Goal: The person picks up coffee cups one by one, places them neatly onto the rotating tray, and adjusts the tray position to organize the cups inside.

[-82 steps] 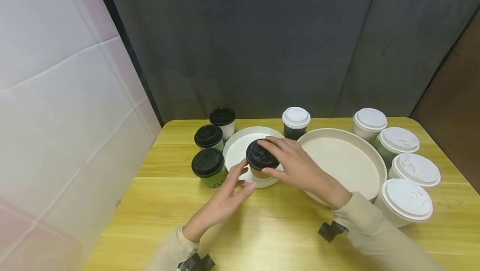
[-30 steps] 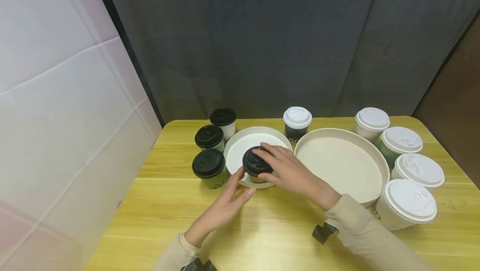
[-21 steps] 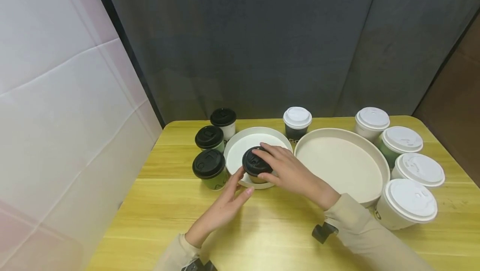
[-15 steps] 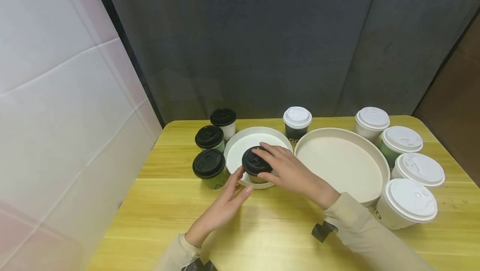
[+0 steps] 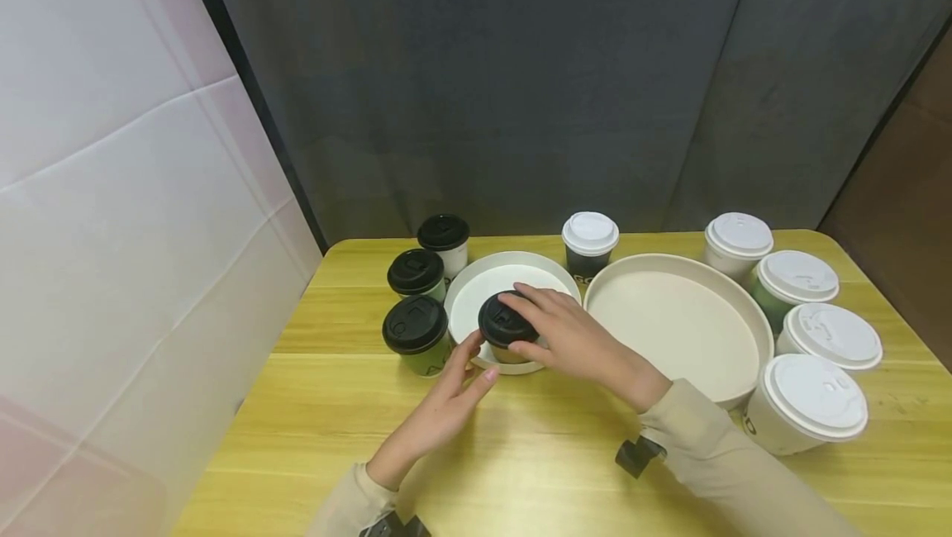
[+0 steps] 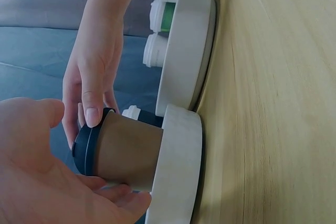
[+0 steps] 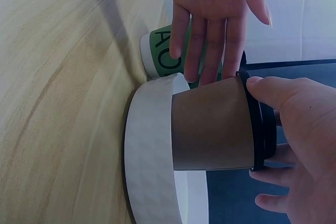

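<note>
A brown paper coffee cup with a black lid (image 5: 502, 320) stands upright inside the smaller white round tray (image 5: 479, 285), near its front rim. My right hand (image 5: 573, 339) grips the cup from the right, thumb and fingers around the lid's edge, as the right wrist view shows on the cup's brown side (image 7: 215, 127). On the other side is my left hand (image 5: 439, 413), palm toward the cup. Its fingers are fairly straight, with the tips at the cup's left side; whether they press on it I cannot tell.
Left of the tray stand three black-lidded cups, the nearest a green cup (image 5: 416, 335). A dark cup with a white lid (image 5: 589, 241) stands behind, between the trays. The larger beige tray (image 5: 677, 322) lies to the right, with several white-lidded cups (image 5: 814, 401) along its right side.
Since the earliest frame, the brown cup has moved slightly left and toward me within the tray, with my right hand on it. Over the last second, things have barely moved.
</note>
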Tool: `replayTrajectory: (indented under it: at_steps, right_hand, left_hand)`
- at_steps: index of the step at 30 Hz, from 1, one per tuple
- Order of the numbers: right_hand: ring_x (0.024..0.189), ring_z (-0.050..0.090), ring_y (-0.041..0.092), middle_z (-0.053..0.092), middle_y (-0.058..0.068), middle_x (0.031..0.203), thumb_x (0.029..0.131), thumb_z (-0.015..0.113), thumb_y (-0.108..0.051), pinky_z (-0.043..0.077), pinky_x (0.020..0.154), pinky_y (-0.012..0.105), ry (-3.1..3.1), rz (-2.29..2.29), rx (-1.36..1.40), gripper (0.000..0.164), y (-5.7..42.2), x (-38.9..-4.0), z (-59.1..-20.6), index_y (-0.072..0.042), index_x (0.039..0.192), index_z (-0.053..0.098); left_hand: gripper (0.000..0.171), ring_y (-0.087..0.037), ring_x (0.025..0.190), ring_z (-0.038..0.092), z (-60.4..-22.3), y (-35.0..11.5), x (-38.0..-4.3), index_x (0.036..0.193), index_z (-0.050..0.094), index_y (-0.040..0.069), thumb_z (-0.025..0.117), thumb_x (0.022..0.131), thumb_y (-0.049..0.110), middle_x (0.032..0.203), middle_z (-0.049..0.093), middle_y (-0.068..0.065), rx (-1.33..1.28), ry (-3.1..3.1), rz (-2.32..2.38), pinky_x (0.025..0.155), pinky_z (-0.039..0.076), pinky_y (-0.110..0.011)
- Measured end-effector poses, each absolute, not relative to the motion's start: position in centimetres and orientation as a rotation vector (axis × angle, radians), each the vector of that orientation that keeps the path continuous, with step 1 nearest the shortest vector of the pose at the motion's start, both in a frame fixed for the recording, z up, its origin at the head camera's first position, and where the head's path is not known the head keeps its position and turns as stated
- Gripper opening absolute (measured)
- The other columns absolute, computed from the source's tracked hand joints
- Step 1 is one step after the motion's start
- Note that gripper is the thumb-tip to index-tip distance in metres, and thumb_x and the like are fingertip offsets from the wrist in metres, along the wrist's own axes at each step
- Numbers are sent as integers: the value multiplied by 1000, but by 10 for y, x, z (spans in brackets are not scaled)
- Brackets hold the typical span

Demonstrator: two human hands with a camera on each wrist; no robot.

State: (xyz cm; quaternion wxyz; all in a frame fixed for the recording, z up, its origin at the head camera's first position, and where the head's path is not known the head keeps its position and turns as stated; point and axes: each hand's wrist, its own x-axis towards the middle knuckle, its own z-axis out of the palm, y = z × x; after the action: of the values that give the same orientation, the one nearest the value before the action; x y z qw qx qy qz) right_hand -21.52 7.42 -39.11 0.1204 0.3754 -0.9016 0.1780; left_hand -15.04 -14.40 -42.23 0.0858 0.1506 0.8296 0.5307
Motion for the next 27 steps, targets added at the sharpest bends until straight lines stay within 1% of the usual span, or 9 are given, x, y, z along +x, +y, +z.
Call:
replayTrajectory:
  at_steps: [5,9,13,16,17,20,22,24,27]
  right_hand:
    - [136,49,35,49,19,149,90,70,-40,41,112,52,-2628,527,1104,68,73,-215,-390,-14,148,44]
    - [140,46,35,44,19,152,91,68,-43,39,115,53,-2658,517,1094,69,75,-214,-388,-16,150,41]
    - [144,41,34,39,17,157,93,65,-45,35,118,54,-2691,520,1067,72,80,-213,-381,-18,153,37]
    - [145,39,35,37,16,158,93,65,-45,35,117,56,-2683,520,1047,73,86,-211,-375,-18,153,35]
    - [144,39,36,37,16,158,93,65,-45,35,117,56,-2677,521,1041,73,88,-211,-373,-17,154,35]
    - [143,41,37,36,17,158,93,65,-43,36,116,57,-2654,529,1025,73,94,-210,-367,-17,154,35]
    - [143,41,37,35,17,159,93,65,-43,35,116,57,-2648,541,1010,73,98,-209,-364,-17,154,34]
    - [143,41,37,34,18,159,93,65,-43,35,116,58,-2643,546,994,73,102,-208,-362,-17,154,34]
    - [143,40,37,33,17,160,93,65,-43,35,115,59,-2646,541,964,74,108,-206,-361,-17,154,33]
  left_hand:
    - [66,-37,150,24,-422,-144,-149,158,17,9,47,105,31,163,20,-18,426,2477,1583,120,27,-58]
    - [67,-41,148,26,-420,-143,-146,158,16,7,48,104,32,162,20,-20,405,2485,1576,119,28,-60]
    - [75,-48,144,32,-413,-143,-141,158,14,4,51,102,39,161,18,-23,358,2537,1498,116,33,-61]
    - [81,-47,142,35,-407,-142,-135,157,15,2,53,100,44,161,20,-23,334,2581,1417,114,37,-59]
    - [82,-46,142,36,-405,-142,-133,157,16,2,54,99,45,161,21,-23,328,2598,1386,114,38,-59]
    - [81,-45,148,27,-398,-140,-127,156,20,0,56,98,46,161,22,-24,327,2649,1282,118,30,-61]
    - [81,-44,149,26,-395,-138,-123,154,25,-1,57,97,47,160,28,-25,344,2691,1187,119,27,-62]
    - [78,-42,147,31,-393,-136,-119,152,32,0,56,97,49,156,36,-23,366,2734,1076,118,28,-62]
    - [72,-37,135,50,-391,-131,-116,146,44,1,54,97,52,144,54,-17,417,2779,917,110,42,-58]
